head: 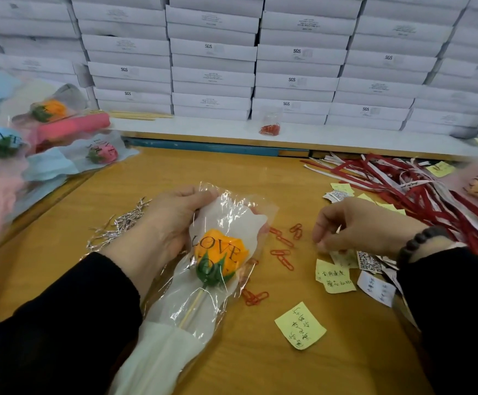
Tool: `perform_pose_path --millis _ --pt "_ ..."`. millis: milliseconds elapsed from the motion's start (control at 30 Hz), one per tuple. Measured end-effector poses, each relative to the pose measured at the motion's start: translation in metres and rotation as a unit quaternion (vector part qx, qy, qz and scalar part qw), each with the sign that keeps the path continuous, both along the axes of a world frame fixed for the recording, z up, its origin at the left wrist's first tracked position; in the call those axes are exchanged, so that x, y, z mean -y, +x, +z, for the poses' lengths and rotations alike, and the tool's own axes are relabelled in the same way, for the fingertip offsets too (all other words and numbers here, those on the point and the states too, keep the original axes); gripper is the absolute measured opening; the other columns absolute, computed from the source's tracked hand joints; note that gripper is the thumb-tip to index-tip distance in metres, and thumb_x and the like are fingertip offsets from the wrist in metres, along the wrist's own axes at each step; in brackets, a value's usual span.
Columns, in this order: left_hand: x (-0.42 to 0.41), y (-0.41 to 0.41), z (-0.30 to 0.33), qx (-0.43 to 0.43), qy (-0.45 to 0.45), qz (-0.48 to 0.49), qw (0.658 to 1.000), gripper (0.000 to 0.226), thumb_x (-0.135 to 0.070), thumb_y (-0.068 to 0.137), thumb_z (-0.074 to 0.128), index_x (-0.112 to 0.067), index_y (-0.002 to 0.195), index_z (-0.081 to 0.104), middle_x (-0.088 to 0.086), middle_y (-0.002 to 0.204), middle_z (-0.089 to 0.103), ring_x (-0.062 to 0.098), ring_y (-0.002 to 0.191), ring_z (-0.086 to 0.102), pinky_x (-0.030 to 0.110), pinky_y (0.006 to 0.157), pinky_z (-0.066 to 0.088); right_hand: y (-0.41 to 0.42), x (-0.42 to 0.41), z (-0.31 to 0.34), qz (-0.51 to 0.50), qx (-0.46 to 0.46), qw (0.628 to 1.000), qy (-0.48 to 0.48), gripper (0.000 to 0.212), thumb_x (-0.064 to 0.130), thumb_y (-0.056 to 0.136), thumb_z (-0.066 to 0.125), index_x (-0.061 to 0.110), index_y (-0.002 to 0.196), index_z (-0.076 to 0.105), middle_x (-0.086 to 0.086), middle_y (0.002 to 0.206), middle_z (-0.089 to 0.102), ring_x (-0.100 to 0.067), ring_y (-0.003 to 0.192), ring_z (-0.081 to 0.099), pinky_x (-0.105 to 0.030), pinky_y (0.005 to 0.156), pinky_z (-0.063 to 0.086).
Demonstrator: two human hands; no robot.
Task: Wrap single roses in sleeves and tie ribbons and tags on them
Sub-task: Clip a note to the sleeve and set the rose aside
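Fingers [322, 240] of right hand [357, 223] are pinching at tags [343, 259]; left hand [172, 220] is gripping sleeve [226, 212], rose [220, 256] axis running near-far, just left of tags.

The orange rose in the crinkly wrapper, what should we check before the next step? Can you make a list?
1. Orange rose inside the clear sleeve: ok.
2. Left hand holds the sleeve by its top: ok.
3. Right hand has picked up a tag: cannot tell, its fingertips hide what they touch.
4. Yellow notes within reach: ok.
5. Red paper clips within reach: ok.
6. Ribbon tied on the sleeve: not ok, the red ribbons lie loose on the table.
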State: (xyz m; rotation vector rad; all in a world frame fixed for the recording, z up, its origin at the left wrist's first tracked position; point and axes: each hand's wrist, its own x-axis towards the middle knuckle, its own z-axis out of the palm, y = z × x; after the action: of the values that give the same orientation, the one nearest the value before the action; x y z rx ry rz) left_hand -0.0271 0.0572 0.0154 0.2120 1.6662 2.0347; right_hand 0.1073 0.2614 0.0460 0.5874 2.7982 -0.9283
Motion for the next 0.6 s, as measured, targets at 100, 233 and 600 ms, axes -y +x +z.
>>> perform_pose_path --millis 100,233,600 --pt "-0.002 0.001 -0.001 -0.013 -0.005 -0.001 1.0 0.008 -0.006 0.084 0.062 0.001 0.081 0.062 0.009 0.062 0.063 0.014 0.046 0.056 0.02 0.045 0.048 0.006 -0.003 0.003 0.036 0.08 0.996 -0.02 0.016 0.015 0.074 0.076 0.017 0.086 0.066 0.005 0.07 0.062 -0.001 0.055 0.056 -0.012 0.05 0.042" --pt "-0.001 0.002 -0.001 -0.017 -0.01 -0.005 1.0 0.009 -0.006 0.085 0.061 0.002 0.085 0.062 0.009 0.066 0.064 0.013 0.046 0.057 0.02 0.046 0.049 0.006 -0.003 -0.002 0.053 0.103 0.993 0.021 0.021 0.021 0.07 0.08 0.019 0.084 0.064 0.007 0.066 0.057 -0.004 0.056 0.052 -0.017 0.055 0.042" --pt "0.002 0.005 0.002 -0.02 0.006 -0.019 1.0 0.016 -0.008 0.083 0.062 -0.004 0.068 0.059 0.002 0.052 0.064 0.01 0.039 0.056 0.016 0.041 0.048 0.006 -0.013 -0.006 0.006 0.022 0.995 -0.1 0.014 0.01 0.076 0.074 0.012 0.071 0.061 0.002 0.058 0.058 -0.006 0.047 0.051 -0.014 0.044 0.039"
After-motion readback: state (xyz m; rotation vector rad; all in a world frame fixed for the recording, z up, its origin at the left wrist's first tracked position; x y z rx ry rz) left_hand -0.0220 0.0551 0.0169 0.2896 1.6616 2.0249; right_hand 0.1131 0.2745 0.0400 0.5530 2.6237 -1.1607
